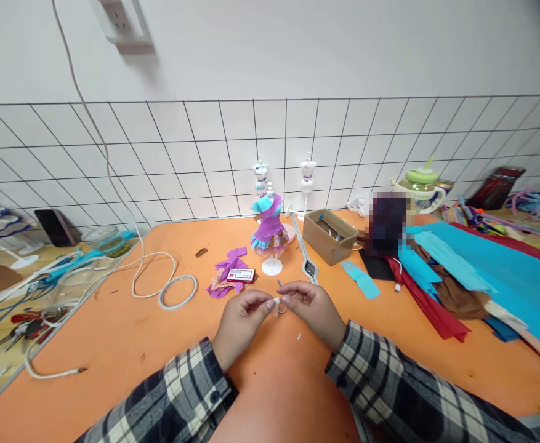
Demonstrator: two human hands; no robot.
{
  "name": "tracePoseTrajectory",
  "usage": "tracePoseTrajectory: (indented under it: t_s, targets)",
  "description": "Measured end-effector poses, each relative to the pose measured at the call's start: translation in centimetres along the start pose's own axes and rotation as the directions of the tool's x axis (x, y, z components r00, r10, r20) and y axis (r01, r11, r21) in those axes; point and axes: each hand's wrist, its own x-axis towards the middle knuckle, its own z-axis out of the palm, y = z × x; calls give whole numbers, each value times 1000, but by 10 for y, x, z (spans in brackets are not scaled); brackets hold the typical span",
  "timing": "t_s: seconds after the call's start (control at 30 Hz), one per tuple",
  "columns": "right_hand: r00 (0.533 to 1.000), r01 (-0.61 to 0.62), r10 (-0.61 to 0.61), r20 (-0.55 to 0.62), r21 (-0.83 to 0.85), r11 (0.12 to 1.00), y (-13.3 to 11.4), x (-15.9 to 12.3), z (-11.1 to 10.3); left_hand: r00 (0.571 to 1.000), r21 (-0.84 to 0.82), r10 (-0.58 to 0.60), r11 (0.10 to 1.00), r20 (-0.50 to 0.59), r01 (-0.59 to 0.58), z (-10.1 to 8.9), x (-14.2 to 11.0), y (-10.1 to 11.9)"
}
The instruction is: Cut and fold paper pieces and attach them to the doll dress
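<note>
Near the front middle of the table, my left hand (242,320) pinches a small whitish strip (276,306) between thumb and fingertips. My right hand (314,309) is closed in a pinch at the strip's other side, fingertips almost meeting those of the left. What the strip is made of is too small to tell. Just behind the fingertips a white loop (282,310) shows, possibly a scissors handle, mostly covered. Beyond the hands stands a miniature dress form (270,231) wearing a purple and turquoise ruffled paper dress. A tiny white scrap (299,336) lies below my right hand.
Purple paper scraps (223,274) lie under a small red-and-white box (241,275). A tape roll (178,292) and white cable are left. Behind are a cardboard box (329,235) and a bare dress form (307,175). Coloured crepe paper (505,264) covers the right.
</note>
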Motion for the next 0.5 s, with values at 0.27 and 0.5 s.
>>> tracePoseTrajectory:
  t_s: [0.27,0.5]
  targets:
    - [1000,-19,18,-18,-45,999,2,-2,5,975,224,221,951,-11,-213,-1,-5,7]
    - [994,98,-86,60,-245,965,1,-6,6,979,233,202,954,-29,-190,2,-8,11]
